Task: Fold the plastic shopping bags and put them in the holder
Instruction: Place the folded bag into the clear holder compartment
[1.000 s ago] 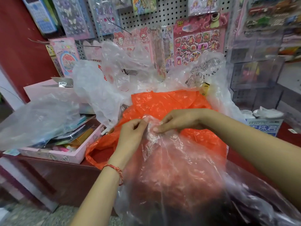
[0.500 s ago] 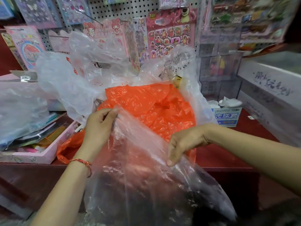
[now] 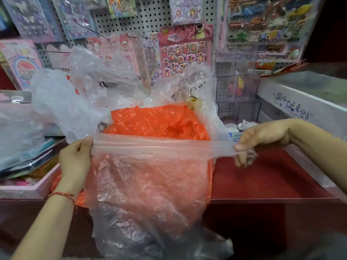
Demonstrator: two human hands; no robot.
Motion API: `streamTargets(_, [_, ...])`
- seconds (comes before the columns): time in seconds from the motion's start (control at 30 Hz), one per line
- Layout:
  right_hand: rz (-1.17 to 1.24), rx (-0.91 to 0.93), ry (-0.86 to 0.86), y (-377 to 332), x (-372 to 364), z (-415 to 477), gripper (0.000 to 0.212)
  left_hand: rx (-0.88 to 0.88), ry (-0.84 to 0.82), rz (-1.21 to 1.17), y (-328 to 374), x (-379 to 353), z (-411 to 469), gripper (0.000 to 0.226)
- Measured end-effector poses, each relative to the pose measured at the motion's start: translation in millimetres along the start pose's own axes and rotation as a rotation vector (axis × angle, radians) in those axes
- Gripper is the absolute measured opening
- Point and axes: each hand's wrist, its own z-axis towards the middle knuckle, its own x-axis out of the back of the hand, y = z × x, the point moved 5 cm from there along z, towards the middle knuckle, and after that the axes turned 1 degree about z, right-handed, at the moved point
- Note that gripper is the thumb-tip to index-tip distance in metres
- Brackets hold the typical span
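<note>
At the front edge of the red surface (image 3: 262,179), your left hand (image 3: 75,160) grips the left end of the clear bag (image 3: 150,184) at its top edge, fingers curled round the film. Your right hand (image 3: 262,141) pinches the gathered right end, well apart from the left. The top edge runs stretched and level between them; the body hangs below. The orange bag (image 3: 159,121) lies on the surface just behind, with white bags (image 3: 56,102) beyond it.

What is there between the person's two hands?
The clear plastic bag: its top edge stretches taut from the left hand to the right hand, with the orange bag behind. The head view shows this.
</note>
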Motion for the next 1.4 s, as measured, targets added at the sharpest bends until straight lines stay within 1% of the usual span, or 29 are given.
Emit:
streamTargets(0.07, [0.165, 0.055, 0.085, -3, 15, -15, 0.043, -0.028, 0.044, 0.029, 0, 0, 0, 0.040])
streamTargets(0.13, [0.225, 0.066, 0.266, -4, 28, -17, 0.053, -0.065, 0.070, 0.047, 7, -4, -2, 0.040])
streamTargets(0.17, [0.226, 0.051, 0.370, -5, 35, -16, 0.053, -0.082, 0.096, 0.065, 12, -6, -3, 0.037])
streamTargets(0.27, [0.202, 0.076, 0.664, -24, 59, -16, 0.036, -0.158, 0.239, 0.034, 27, -7, -10, 0.029])
streamTargets(0.33, [0.202, 0.142, 0.819, -43, 77, -11, 0.033, -0.133, 0.330, 0.001, 31, -7, -10, 0.027])
streamTargets(0.43, [0.085, 0.157, 0.961, -78, 98, 7, 0.026, -0.055, 0.389, 0.020, 31, -8, 1, 0.026])
streamTargets(0.47, [0.062, 0.163, 0.981, -89, 102, 15, 0.024, -0.093, 0.403, 0.086, 37, -9, 1, 0.028])
streamTargets(0.5, [0.052, 0.168, 1.001, -100, 106, 23, 0.023, -0.188, 0.409, 0.182, 45, -12, -2, 0.031])
streamTargets(0.53, [0.035, 0.177, 1.031, -109, 109, 30, 0.022, -0.325, 0.382, 0.270, 55, -19, -9, 0.033])
streamTargets(0.57, [-0.001, 0.182, 1.067, -117, 113, 37, 0.022, -0.479, 0.306, 0.355, 62, -32, -21, 0.036])
streamTargets(0.6, [-0.045, 0.186, 1.106, -122, 116, 42, 0.021, -0.602, 0.181, 0.444, 64, -51, -36, 0.043])
streamTargets(0.63, [-0.093, 0.189, 1.136, -128, 118, 45, 0.018, -0.674, 0.047, 0.538, 57, -70, -50, 0.052])
streamTargets(0.67, [-0.131, 0.191, 1.161, -132, 119, 49, 0.015, -0.684, -0.074, 0.634, 44, -86, -61, 0.059])
streamTargets(0.73, [-0.249, 0.155, 1.222, -138, 119, 50, 0.011, -0.600, -0.234, 0.789, 13, -106, -72, 0.067])
streamTargets(0.8, [-0.493, 0.121, 1.367, -146, 99, 41, 0.032, -0.563, -0.302, 0.834, -9, -115, -76, 0.073])
streamTargets(0.83, [-0.599, 0.197, 1.409, -150, 77, 38, 0.038, -0.566, -0.315, 0.833, -14, -117, -76, 0.074])
streamTargets(0.87, [-0.669, 0.337, 1.375, -150, 48, 39, 0.039, -0.571, -0.319, 0.834, -16, -119, -75, 0.074])
streamTargets(0.93, [-0.773, 0.596, 1.102, -137, -24, 50, 0.037, -0.560, -0.331, 0.836, -14, -123, -72, 0.075])
streamTargets(0.97, [-0.859, 0.619, 0.969, -121, -54, 60, 0.037, -0.559, -0.329, 0.833, -13, -124, -70, 0.075])
streamTargets(1.0, [-0.962, 0.569, 0.851, -98, -74, 74, 0.038, -0.570, -0.322, 0.829, -11, -124, -67, 0.073])
streamTargets(1.03, [-1.038, 0.498, 0.779, -75, -82, 88, 0.039, -0.593, -0.298, 0.827, -8, -122, -64, 0.068])
streamTargets(1.07, [-1.066, 0.413, 0.753, -57, -84, 98, 0.043, -0.626, -0.257, 0.822, -3, -118, -61, 0.063])
streamTargets(1.13, [-1.020, 0.289, 0.734, -38, -75, 111, 0.058, -0.674, -0.176, 0.780, 10, -103, -56, 0.057])
streamTargets(1.2, [-1.055, 0.231, 0.723, -38, -67, 115, 0.073, -0.682, -0.073, 0.701, 26, -79, -65, 0.051])
streamTargets(1.23, [-1.065, 0.254, 0.697, -43, -67, 114, 0.081, -0.640, -0.051, 0.653, 30, -64, -75, 0.046])
streamTargets(1.3, [-0.971, 0.288, 0.648, -48, -63, 117, 0.091, -0.420, -0.113, 0.570, 28, -39, -101, 0.032])
streamTargets(1.33, [-0.925, 0.306, 0.645, -51, -61, 118, 0.090, -0.247, -0.182, 0.515, 21, -30, -112, 0.021])
streamTargets(1.37, [-0.889, 0.323, 0.660, -54, -59, 119, 0.083, -0.004, -0.294, 0.409, 8, -28, -124, 0.012])
streamTargets(1.4, [-0.856, 0.315, 0.675, -58, -58, 119, 0.072, 0.270, -0.387, 0.214, -3, -31, -136, 0.014])
